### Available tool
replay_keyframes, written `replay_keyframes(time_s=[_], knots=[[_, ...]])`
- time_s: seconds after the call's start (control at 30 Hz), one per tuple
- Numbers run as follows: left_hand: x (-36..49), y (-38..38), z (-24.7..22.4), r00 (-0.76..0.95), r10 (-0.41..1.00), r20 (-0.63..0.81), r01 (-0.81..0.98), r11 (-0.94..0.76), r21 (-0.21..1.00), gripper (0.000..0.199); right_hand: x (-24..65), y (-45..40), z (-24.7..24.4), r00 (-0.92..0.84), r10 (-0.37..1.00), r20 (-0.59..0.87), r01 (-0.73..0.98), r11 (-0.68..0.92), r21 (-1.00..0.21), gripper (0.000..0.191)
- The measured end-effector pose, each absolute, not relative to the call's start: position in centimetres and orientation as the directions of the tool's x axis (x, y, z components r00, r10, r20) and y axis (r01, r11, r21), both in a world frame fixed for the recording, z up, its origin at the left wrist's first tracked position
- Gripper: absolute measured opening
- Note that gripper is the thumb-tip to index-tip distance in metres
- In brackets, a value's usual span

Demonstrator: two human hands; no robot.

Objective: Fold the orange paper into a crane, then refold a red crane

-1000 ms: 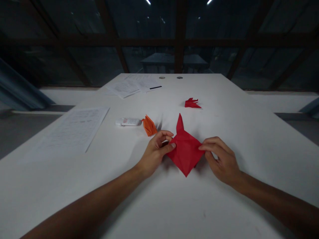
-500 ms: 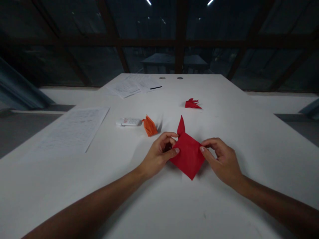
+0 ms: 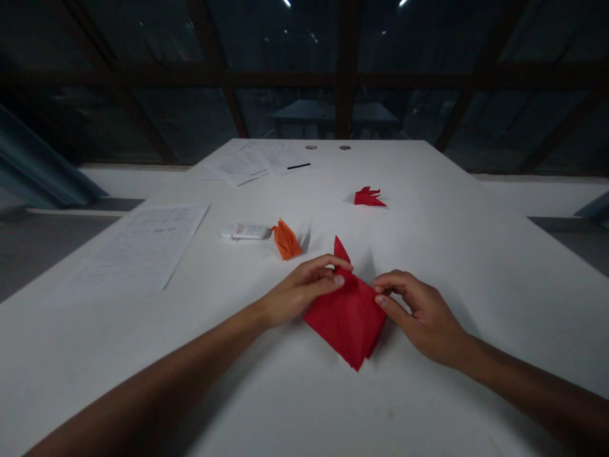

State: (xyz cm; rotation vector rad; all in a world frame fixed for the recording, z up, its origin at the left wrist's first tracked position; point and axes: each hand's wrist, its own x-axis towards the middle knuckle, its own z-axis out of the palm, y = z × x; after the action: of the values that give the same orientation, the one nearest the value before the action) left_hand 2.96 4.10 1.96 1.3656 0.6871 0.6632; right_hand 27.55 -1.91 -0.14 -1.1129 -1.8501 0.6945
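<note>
A folded piece of red paper (image 3: pixel 349 317) is held above the white table, its broad lower part pointing toward me and a narrow pointed flap sticking up at the top. My left hand (image 3: pixel 304 289) pinches it near the base of that flap, thumb in front and fingers partly behind. At its upper right edge, my right hand (image 3: pixel 419 311) grips the paper between thumb and fingertips. An orange folded paper piece (image 3: pixel 286 240) rests left of the flap, and a smaller red folded piece (image 3: pixel 369 197) lies farther back.
A white tube or bottle (image 3: pixel 246 232) lies beside the orange piece. Printed sheets (image 3: pixel 143 247) cover part of the left side, with more papers (image 3: pixel 247 162) and a black strip (image 3: pixel 299 166) at the back. The white table (image 3: pixel 466 254) reaches toward dark windows.
The red paper has shifted down and slightly left, and its lower layers have spread a little. My left hand has moved closer to the flap's base; my right hand has moved slightly lower.
</note>
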Motion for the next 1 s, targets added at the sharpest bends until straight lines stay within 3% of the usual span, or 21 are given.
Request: replay_keyframes(time_s=[0.2, 0.5, 0.67, 1.0], knots=[[3.5, 4.3, 0.7, 0.578, 0.813, 0.072, 0.094, -0.153, 0.984, 0.017, 27.4, -1.9, 0.0, -0.212, 0.916, 0.341, 0.473, 0.402, -0.784, 0.022], [3.4, 4.2, 1.3, 0.472, 0.874, 0.116, 0.239, -0.253, 0.937, 0.012, 27.1, -1.3, 0.6, -0.014, 0.979, 0.204, 0.441, 0.189, -0.877, 0.019], [3.5, 4.6, 2.0, 0.469, 0.877, 0.109, 0.322, -0.284, 0.903, 0.009, 26.8, -1.4, 1.2, 0.004, 0.980, 0.198, 0.390, 0.181, -0.903, 0.014], [3.4, 4.8, 1.9, 0.443, 0.878, 0.181, 0.280, -0.327, 0.902, 0.010, 26.2, -1.5, 1.3, 0.032, 0.962, 0.270, 0.293, 0.249, -0.923, 0.010]])
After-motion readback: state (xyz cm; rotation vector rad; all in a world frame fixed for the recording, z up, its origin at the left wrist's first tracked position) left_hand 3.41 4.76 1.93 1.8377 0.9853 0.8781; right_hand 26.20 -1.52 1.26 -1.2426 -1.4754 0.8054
